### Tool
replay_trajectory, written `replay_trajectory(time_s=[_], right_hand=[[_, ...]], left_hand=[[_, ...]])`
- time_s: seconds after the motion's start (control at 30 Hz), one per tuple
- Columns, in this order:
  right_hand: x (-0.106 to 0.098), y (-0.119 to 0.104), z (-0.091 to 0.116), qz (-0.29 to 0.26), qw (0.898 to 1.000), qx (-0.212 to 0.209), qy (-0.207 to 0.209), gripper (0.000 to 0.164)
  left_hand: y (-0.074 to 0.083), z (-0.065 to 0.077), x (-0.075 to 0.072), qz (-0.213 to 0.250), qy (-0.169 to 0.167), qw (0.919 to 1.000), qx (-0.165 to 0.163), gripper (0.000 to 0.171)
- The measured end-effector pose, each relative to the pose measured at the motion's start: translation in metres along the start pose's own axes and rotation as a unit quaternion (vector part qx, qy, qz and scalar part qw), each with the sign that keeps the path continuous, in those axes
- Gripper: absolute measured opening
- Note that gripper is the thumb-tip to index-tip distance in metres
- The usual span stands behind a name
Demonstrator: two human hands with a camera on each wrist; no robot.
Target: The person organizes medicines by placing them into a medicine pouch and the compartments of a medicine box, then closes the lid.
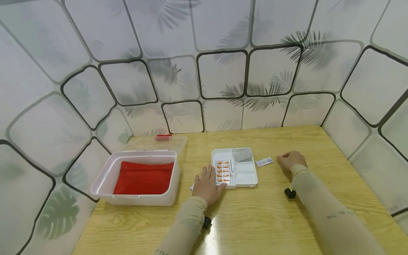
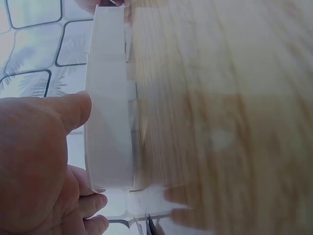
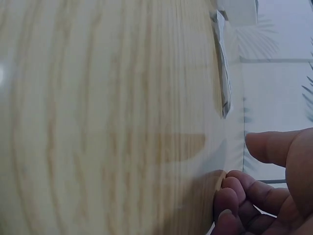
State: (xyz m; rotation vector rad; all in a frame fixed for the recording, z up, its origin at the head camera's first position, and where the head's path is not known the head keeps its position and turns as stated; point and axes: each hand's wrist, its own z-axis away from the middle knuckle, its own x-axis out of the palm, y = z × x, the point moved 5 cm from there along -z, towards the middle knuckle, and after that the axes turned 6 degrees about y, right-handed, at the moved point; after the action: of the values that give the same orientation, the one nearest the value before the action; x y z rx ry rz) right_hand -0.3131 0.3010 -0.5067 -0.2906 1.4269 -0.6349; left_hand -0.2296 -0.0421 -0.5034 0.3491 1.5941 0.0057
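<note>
A white pill case [image 1: 245, 175] lies opened flat on the table, its side wall [image 2: 110, 122] close in the left wrist view. My left hand [image 1: 206, 186] rests along the case's left part, fingers straight and thumb at the near edge. Beside those fingers, a blister pack of orange-and-white capsules [image 1: 222, 171] sits in the left compartment. A silver blister pack [image 1: 242, 155] lies in the upper right compartment. My right hand [image 1: 291, 160] rests on the table with fingers loosely curled, no object visible in it. Left of it lies a small white packet [image 1: 264, 162].
A clear plastic box [image 1: 173, 198] stands at the left, its lid [image 1: 143, 142] tipped back behind it. Inside the box is a red zipped pouch [image 1: 143, 180]. Part of a white item [image 1: 192, 187] shows beside the left hand. A patterned curtain [image 1: 223, 78] surrounds the wooden table [image 1: 255, 219].
</note>
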Motion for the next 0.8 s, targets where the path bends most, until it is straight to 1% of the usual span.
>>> replay_trajectory(time_s=[0.17,0.43,0.63,0.8], right_hand=[[0.005,-0.009,0.001,-0.006,1.000,0.002,-0.006,0.057],[0.014,-0.023,0.001,-0.005,1.000,-0.007,0.007,0.054],[0.020,-0.029,0.001,-0.009,1.000,-0.002,0.004,0.051],[0.022,-0.031,0.001,-0.005,1.000,-0.008,0.004,0.046]], left_hand=[[-0.001,-0.001,0.001,-0.003,0.004,1.0000,0.000,0.082],[-0.002,-0.001,0.001,0.001,0.003,1.0000,-0.001,0.082],[-0.001,0.000,-0.001,0.001,0.003,1.0000,0.000,0.082],[0.000,0.001,-0.001,0.002,0.007,1.0000,0.002,0.081]])
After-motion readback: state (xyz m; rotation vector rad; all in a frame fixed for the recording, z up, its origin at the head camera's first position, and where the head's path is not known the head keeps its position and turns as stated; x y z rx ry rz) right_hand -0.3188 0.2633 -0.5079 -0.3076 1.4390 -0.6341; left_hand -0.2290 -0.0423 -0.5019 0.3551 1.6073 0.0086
